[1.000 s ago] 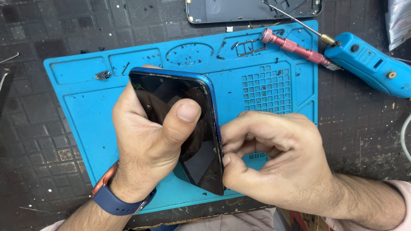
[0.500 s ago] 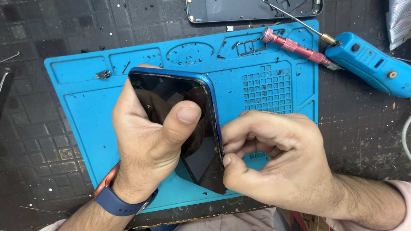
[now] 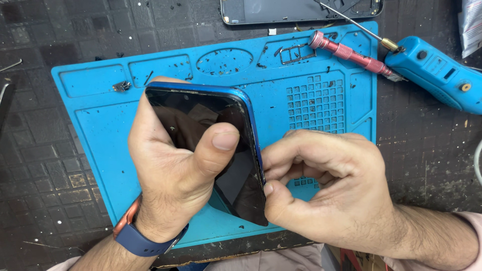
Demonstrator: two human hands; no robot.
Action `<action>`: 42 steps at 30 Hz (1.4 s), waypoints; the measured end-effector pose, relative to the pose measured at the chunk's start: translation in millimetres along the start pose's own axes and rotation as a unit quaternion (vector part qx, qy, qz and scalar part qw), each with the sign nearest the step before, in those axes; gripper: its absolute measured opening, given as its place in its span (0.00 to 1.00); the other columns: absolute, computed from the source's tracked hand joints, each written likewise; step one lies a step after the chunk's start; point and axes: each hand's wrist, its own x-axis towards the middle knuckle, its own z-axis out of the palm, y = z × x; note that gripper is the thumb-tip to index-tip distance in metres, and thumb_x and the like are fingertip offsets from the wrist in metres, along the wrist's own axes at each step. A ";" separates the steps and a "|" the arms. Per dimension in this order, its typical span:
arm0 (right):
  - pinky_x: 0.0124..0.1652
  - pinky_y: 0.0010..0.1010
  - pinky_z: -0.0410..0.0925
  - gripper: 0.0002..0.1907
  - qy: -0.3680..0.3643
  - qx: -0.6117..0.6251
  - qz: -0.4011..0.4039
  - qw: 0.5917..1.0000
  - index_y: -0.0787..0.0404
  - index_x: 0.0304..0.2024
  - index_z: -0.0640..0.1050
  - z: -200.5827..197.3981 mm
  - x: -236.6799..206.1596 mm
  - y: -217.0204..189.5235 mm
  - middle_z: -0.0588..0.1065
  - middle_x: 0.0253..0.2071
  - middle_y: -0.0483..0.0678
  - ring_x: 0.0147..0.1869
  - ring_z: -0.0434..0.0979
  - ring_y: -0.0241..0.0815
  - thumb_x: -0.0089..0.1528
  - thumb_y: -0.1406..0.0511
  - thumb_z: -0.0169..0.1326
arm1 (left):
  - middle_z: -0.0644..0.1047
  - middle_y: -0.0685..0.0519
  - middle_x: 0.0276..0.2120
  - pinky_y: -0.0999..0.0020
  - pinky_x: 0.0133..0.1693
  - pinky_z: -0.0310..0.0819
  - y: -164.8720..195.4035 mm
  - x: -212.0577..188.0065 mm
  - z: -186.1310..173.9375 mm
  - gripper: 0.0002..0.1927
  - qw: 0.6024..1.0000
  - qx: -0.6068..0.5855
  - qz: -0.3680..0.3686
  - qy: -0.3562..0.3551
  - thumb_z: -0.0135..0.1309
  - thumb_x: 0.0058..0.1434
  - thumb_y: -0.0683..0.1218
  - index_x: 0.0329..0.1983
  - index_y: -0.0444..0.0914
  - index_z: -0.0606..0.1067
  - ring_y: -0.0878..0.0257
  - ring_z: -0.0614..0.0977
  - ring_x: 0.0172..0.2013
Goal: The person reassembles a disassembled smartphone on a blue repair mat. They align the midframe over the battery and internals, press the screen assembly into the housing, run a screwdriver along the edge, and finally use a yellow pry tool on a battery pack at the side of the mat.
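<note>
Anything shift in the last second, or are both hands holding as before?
Nothing visibly changed. The left hand still grips the phone with its thumb across the dark screen, and the right hand still pinches the phone's right edge above the blue mat.

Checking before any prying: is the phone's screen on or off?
Off: the phone shows only dark glass with reflections, held by the left hand, right hand at its edge.

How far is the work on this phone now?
Done: nothing visibly opened. In hand: the left hand grips the phone, thumb on the screen, while the right hand works at its right edge. Left: the screen sits in the blue frame.
</note>
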 end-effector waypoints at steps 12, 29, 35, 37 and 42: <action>0.41 0.20 0.77 0.08 0.001 -0.018 -0.002 1.000 0.68 0.38 0.79 -2.4 0.2 -0.7 0.79 0.33 0.43 0.38 0.79 0.26 0.56 0.75 0.60 | 0.79 0.52 0.45 0.74 0.51 0.78 0.2 -1.3 1.7 0.29 0.999 -0.032 0.009 -0.001 0.70 0.67 0.54 0.55 0.33 0.67 0.69 0.77 0.43; 0.45 0.27 0.78 0.20 -0.054 0.003 -0.005 0.999 0.69 0.49 0.75 -0.7 9.4 -9.9 0.77 0.40 0.47 0.45 0.80 0.35 0.55 0.72 0.62 | 0.76 0.57 0.41 0.78 0.46 0.72 -9.1 -2.0 -5.2 0.28 0.998 -0.006 0.034 0.058 0.68 0.68 0.60 0.52 0.36 0.70 0.73 0.74 0.40; 0.42 0.22 0.76 0.19 -0.106 -0.096 -0.041 0.989 0.66 0.46 0.75 5.4 13.3 -2.4 0.76 0.38 0.46 0.42 0.82 0.32 0.54 0.69 0.64 | 0.75 0.57 0.39 0.77 0.43 0.70 -5.1 2.5 -6.1 0.27 0.997 -0.024 0.041 0.054 0.67 0.70 0.58 0.51 0.35 0.68 0.74 0.70 0.36; 0.39 0.23 0.74 0.16 -0.092 -0.118 -0.032 0.988 0.65 0.43 0.74 5.9 13.0 0.9 0.74 0.35 0.46 0.39 0.80 0.32 0.55 0.69 0.63 | 0.75 0.56 0.39 0.77 0.43 0.71 -0.4 4.7 -2.5 0.26 0.998 -0.004 0.040 0.044 0.66 0.71 0.57 0.51 0.35 0.67 0.74 0.70 0.36; 0.34 0.31 0.66 0.12 -0.008 -0.205 -0.106 0.973 0.67 0.40 0.70 5.0 13.3 7.1 0.66 0.33 0.50 0.34 0.69 0.40 0.55 0.74 0.55 | 0.75 0.58 0.42 0.77 0.49 0.73 9.4 10.7 1.3 0.26 0.999 -0.023 0.030 -0.002 0.63 0.67 0.60 0.50 0.38 0.66 0.74 0.74 0.43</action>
